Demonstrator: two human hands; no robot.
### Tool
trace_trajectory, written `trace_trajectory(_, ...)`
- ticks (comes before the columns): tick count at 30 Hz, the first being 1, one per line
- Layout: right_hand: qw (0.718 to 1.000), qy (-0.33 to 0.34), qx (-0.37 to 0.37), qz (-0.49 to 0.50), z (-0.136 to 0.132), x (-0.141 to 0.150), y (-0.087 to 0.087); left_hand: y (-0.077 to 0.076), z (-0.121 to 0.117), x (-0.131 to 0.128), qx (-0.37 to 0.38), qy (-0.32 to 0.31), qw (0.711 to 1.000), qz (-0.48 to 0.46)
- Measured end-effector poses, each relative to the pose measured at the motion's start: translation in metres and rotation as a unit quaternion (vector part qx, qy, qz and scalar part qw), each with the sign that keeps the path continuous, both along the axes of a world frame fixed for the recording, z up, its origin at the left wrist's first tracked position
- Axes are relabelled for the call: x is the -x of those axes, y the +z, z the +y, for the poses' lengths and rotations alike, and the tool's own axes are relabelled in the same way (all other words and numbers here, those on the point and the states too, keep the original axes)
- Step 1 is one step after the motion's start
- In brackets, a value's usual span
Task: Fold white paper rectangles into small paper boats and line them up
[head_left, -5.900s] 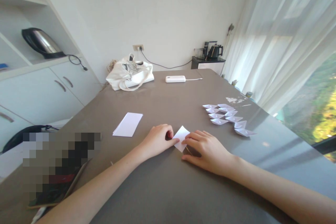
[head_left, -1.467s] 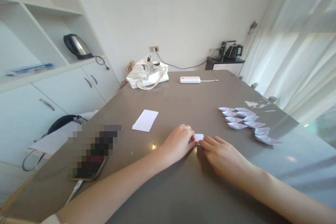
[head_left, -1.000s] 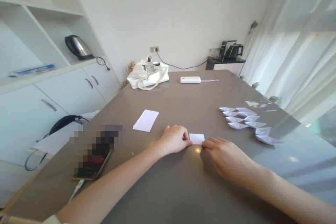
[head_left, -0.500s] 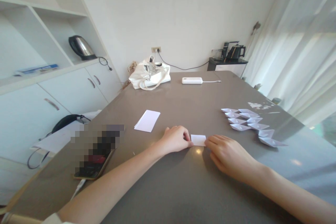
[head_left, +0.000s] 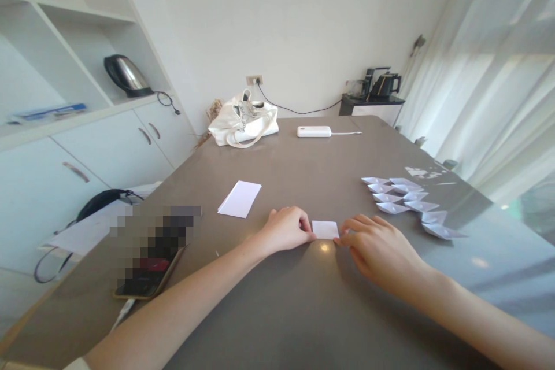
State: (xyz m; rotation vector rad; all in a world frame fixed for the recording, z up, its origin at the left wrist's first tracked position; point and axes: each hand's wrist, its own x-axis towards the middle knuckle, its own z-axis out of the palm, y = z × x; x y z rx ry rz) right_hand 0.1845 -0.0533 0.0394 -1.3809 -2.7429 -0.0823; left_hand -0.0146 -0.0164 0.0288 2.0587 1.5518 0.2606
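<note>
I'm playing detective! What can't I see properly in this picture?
- Head view: the phone's screen, mostly covered by blocky squares.
- Head view: the bag's inside, hidden by its sides.
- Head view: the small paper's underside, turned down.
- Head view: the stack's lower sheets, mostly under the top one.
- Head view: the blue thing, too blurred.

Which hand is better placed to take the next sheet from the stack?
Probably the left hand: it is nearer the paper stack, while the right hand is across the small sheet, closer to the paper boats.
</note>
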Motion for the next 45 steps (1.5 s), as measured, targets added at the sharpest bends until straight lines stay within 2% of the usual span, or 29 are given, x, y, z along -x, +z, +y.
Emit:
trace_trajectory(4, 0.999, -0.031, -0.01, 0.002, 0.001, 0.001, -0.001, 0.001, -0.001, 0.0, -0.012, 0.0, 1.0, 0.001)
trace_trajectory(7, 0.998, -0.044, -0.011, 0.041, 0.005, 0.0, -0.005, 0.0, -0.002, 0.001, -0.022, 0.001, 1.0, -0.014)
trace_trajectory(12, 0.993, 0.001, -0.026, 0.119, 0.016, -0.009, -0.021, -0.005, 0.001, 0.002, -0.025, -0.032, 0.997, -0.065)
trace_trajectory(15, 0.988, 0.028, 0.012, 0.154, 0.02, -0.011, -0.027, -0.008, 0.001, 0.001, -0.026, -0.057, 0.993, -0.099)
trace_trajectory(22, 0.98, 0.042, 0.045, 0.191, 0.019, -0.011, -0.022, -0.001, -0.012, -0.007, -0.077, -0.124, 0.982, -0.119)
trace_trajectory(25, 0.979, 0.042, 0.044, 0.196, 0.019, -0.011, -0.022, 0.001, -0.018, -0.008, -0.073, -0.163, 0.978, -0.105)
trace_trajectory(30, 0.969, 0.022, 0.061, 0.24, 0.018, -0.011, -0.02, -0.004, -0.016, -0.007, -0.061, -0.145, 0.977, -0.146)
trace_trajectory(33, 0.937, -0.016, 0.143, 0.318, 0.02, -0.01, -0.017, -0.007, -0.012, -0.008, -0.028, -0.105, 0.974, -0.201)
trace_trajectory(36, 0.881, -0.033, 0.249, 0.401, 0.022, -0.01, -0.014, -0.008, -0.011, -0.01, -0.003, -0.077, 0.963, -0.256)
trace_trajectory(39, 0.833, -0.024, 0.315, 0.453, 0.025, -0.01, -0.016, -0.01, -0.012, -0.011, 0.006, -0.074, 0.954, -0.289)
trace_trajectory(41, 0.814, -0.023, 0.337, 0.472, 0.026, -0.012, -0.018, -0.011, -0.012, -0.011, 0.008, -0.074, 0.949, -0.308)
trace_trajectory(45, 0.8, -0.037, 0.347, 0.488, 0.027, -0.013, -0.021, -0.011, -0.013, -0.012, 0.028, -0.083, 0.931, -0.356)
